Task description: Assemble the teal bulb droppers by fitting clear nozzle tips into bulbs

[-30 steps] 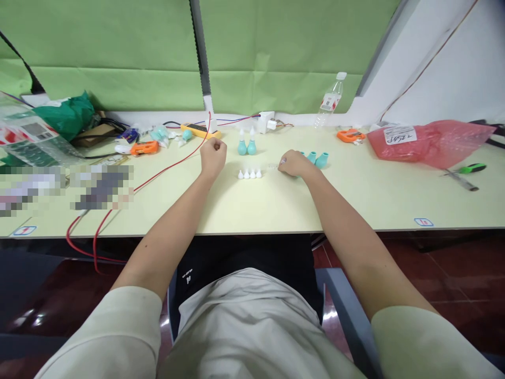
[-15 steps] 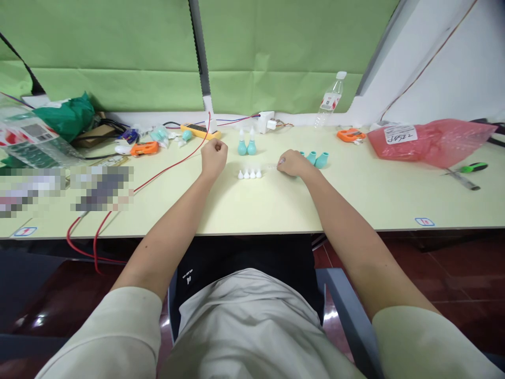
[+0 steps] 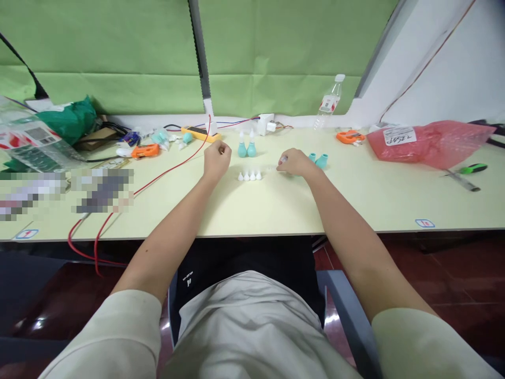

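Observation:
My left hand (image 3: 217, 159) rests on the table as a loose fist, left of two teal bulbs with clear pointed tops (image 3: 246, 148); nothing shows in its fingers. In front of the bulbs stands a short row of small white cone-shaped tips (image 3: 250, 175). To the right of that row, my right hand (image 3: 294, 162) is closed in a pinch near the tabletop. Something small and pale shows at its fingertips, too small to name. Faint clear pieces (image 3: 272, 168) lie just left of those fingers. Teal open-necked bulbs (image 3: 321, 161) stand beyond the right hand, which partly hides the group.
A clear bottle (image 3: 329, 102) stands at the back, near orange cutters (image 3: 350, 137). A pink bag (image 3: 426, 143) and a green-handled tool (image 3: 472, 169) lie on the right. Red cable (image 3: 169, 169), a yellow-cased device (image 3: 201, 134) and plastic bags (image 3: 37, 134) occupy the left.
My left hand has shifted slightly right and its fist has turned a little. My right hand has barely moved, its fingers still pinched. The bulbs and white tips stay in place.

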A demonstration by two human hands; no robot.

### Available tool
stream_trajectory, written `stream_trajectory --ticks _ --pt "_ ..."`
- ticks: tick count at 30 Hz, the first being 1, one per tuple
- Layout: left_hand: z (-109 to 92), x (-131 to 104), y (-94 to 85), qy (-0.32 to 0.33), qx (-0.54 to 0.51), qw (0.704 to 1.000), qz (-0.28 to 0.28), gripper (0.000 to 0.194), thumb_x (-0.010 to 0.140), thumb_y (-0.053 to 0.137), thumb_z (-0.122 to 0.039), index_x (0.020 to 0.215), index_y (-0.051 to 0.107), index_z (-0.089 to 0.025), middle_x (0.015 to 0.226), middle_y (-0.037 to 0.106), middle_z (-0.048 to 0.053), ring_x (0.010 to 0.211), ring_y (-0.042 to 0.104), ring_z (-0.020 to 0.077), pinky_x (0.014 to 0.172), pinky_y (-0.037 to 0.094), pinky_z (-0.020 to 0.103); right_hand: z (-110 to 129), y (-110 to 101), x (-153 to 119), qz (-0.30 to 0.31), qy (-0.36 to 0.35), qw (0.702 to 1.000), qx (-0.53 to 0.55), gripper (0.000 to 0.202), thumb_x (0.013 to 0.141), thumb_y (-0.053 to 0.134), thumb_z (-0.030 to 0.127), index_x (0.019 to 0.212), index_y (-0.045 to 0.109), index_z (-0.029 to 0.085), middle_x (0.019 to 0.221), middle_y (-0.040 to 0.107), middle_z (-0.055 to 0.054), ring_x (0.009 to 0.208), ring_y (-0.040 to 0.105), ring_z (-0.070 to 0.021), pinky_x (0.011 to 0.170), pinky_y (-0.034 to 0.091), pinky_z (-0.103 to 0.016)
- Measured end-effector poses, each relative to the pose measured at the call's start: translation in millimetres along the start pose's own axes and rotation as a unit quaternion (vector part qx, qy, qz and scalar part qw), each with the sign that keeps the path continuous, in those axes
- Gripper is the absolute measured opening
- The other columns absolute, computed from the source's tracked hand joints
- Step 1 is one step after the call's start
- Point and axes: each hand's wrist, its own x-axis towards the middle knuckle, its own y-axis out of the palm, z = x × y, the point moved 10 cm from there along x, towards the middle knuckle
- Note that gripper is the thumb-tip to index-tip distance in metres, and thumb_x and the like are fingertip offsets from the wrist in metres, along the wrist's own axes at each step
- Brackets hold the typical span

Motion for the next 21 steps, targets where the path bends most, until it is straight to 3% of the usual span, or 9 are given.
stream_trajectory --ticks 3,5,8,12,15,17,21 --pt "-32 -10 9.2 0.070 -0.022 0.996 0.042 0.008 0.087 0.056 -0.019 0.082 0.062 -0.018 0.077 0.065 0.002 0.068 0.055 0.0140 0.066 0.044 0.028 25 -9 -16 0.049 -0.078 0.983 0.157 0.042 0.070 0.078 0.013 0.110 0.065 0.017 0.093 0.071 -0.006 0.076 0.065 -0.0187 0.066 0.051 -0.028" --pt "-53 -20 19.4 0.102 -0.049 0.990 0.085 0.009 0.090 0.059 -0.025 0.091 0.064 -0.018 0.082 0.066 0.003 0.072 0.058 0.0142 0.065 0.045 0.026 42 -9 -28 0.106 -0.124 0.948 0.274 0.057 0.068 0.080 0.012 0.120 0.058 0.020 0.098 0.070 -0.004 0.082 0.067 -0.0191 0.069 0.054 -0.029" --pt "-75 -37 37.0 0.117 -0.117 0.973 0.160 0.023 0.094 0.061 -0.038 0.107 0.065 -0.019 0.086 0.065 0.002 0.075 0.060 0.0135 0.067 0.047 0.025 62 -5 -43 0.183 -0.171 0.887 0.387 0.064 0.068 0.083 0.013 0.123 0.053 0.023 0.097 0.070 -0.002 0.085 0.069 -0.0187 0.078 0.057 -0.033" --pt "-85 -55 59.8 0.077 -0.192 0.939 0.277 0.038 0.095 0.062 -0.047 0.121 0.063 -0.020 0.079 0.063 0.000 0.063 0.060 0.0112 0.061 0.046 0.024 86 16 -56 0.267 -0.208 0.834 0.436 0.063 0.069 0.086 0.013 0.121 0.052 0.021 0.100 0.073 -0.003 0.089 0.073 -0.0195 0.087 0.058 -0.037" --pt "-86 -62 67.7 0.055 -0.206 0.919 0.332 0.033 0.089 0.070 -0.047 0.103 0.067 -0.017 0.074 0.065 0.000 0.061 0.062 0.0127 0.060 0.046 0.025 96 30 -58 0.294 -0.211 0.813 0.457 0.059 0.073 0.086 0.017 0.122 0.053 0.019 0.101 0.075 -0.006 0.090 0.076 -0.0225 0.086 0.060 -0.038" --pt "-81 -58 65.6 0.043 -0.198 0.925 0.320 0.030 0.088 0.071 -0.045 0.089 0.066 -0.016 0.069 0.065 0.001 0.059 0.060 0.0126 0.058 0.044 0.025 97 35 -56 0.286 -0.198 0.812 0.469 0.055 0.076 0.086 0.020 0.121 0.054 0.018 0.100 0.075 -0.007 0.088 0.076 -0.0224 0.084 0.062 -0.038" --pt "-72 -41 46.2 0.051 -0.171 0.963 0.201 0.030 0.089 0.067 -0.039 0.071 0.058 -0.017 0.058 0.055 -0.002 0.054 0.049 0.0094 0.053 0.035 0.023 92 49 -58 0.315 -0.159 0.839 0.414 0.036 0.088 0.079 0.040 0.107 0.063 0.014 0.095 0.074 -0.010 0.069 0.072 -0.0175 0.068 0.063 -0.033"
